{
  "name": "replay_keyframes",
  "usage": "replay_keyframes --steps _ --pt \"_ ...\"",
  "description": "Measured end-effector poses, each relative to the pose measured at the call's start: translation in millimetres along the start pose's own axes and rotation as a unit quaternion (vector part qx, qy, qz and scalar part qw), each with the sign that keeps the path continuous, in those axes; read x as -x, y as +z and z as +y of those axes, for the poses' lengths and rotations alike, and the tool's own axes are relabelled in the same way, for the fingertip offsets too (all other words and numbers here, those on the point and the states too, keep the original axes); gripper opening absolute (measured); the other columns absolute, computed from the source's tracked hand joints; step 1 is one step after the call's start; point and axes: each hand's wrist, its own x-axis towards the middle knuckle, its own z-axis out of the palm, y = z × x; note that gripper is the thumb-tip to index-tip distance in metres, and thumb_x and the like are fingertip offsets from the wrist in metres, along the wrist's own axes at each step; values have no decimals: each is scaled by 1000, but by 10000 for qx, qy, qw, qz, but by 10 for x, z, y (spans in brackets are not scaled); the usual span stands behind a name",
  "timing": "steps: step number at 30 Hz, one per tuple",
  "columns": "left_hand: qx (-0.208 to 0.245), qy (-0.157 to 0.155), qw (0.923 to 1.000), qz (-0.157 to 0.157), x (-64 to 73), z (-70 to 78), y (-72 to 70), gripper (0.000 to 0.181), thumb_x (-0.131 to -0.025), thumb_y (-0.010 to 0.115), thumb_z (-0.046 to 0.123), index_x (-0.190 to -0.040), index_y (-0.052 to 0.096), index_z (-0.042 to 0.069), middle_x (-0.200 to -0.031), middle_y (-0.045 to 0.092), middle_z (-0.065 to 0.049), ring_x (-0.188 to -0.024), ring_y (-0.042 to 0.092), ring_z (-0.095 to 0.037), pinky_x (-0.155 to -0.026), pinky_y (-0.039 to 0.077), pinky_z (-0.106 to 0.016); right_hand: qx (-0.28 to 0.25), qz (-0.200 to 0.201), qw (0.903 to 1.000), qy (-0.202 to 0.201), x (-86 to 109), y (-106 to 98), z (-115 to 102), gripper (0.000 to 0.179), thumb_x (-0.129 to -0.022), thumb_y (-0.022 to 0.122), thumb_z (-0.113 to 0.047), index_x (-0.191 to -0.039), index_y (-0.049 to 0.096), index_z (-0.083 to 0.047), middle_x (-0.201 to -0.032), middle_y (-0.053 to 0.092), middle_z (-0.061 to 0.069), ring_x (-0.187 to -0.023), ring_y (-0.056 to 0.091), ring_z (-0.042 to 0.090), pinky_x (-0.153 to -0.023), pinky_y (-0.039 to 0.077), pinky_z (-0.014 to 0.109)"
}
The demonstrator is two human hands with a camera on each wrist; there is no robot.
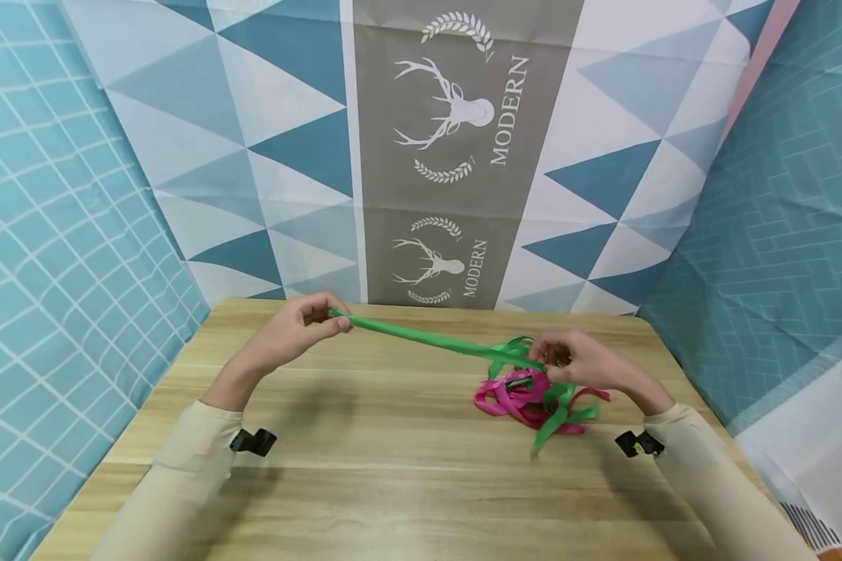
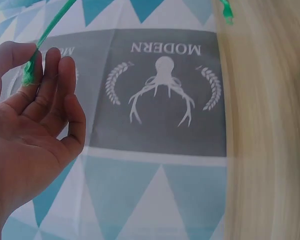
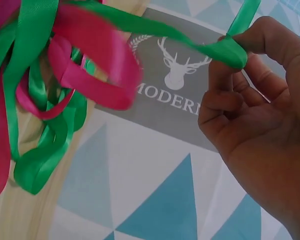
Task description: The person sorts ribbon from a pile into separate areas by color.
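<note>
A green ribbon point(image 1: 421, 336) stretches nearly straight between my two hands above the wooden table. My left hand point(image 1: 300, 331) pinches its frayed end between thumb and forefinger, with the other fingers loosely bent in the left wrist view. Farther along, my right hand point(image 1: 581, 360) pinches the same ribbon, which folds over at the fingertips in the right wrist view. From there it runs back to a tangle of pink ribbon point(image 1: 512, 397) and green ribbon point(image 3: 42, 175), just below and beside the right hand. Loops and loose tails of both colours overlap in that tangle.
The wooden table point(image 1: 393, 499) ends at a back wall cloth point(image 1: 456, 156) printed with deer heads and triangles. Blue tiled cloth point(image 1: 56, 210) borders the left side, and teal patterned cloth point(image 1: 765, 273) the right. A black wrist mount point(image 1: 254, 442) sits on the left cuff.
</note>
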Motion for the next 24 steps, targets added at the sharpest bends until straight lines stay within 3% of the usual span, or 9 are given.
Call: replay_keyframes --steps 6,10,16,24 --pt "15 86 9998 170 22 18 -121 13 -101 68 19 -104 70 6 -89 59 -14 -72 48 -25 -68 41 -35 68 -81 9999 -7 142 -103 -19 32 -84 64 12 -106 67 -10 -82 59 0 -70 54 18 -62 48 30" --pt "16 22 9995 307 35 15 -181 14 -101 68 19 -104 70 6 -92 62 -13 -76 53 -23 -70 44 -35 189 -144 9996 165 203 -175 -54 30 -84 65 11 -107 68 -9 -83 59 0 -71 54 18 -64 48 31" --pt "4 108 9984 552 57 -31 -313 13 -102 66 16 -103 69 3 -91 63 -12 -72 48 -23 -67 41 -35 264 -191 9986 410 276 -292 -50 28 -86 62 11 -108 67 -6 -82 57 1 -71 52 17 -63 46 31" --pt "107 -258 9942 1037 95 -167 -547 27 -105 62 23 -107 66 -4 -98 69 -14 -104 59 -24 -90 44 -32 500 117 9979 400 368 -456 45 26 -87 61 13 -104 69 -6 -80 57 0 -68 50 15 -59 43 31"
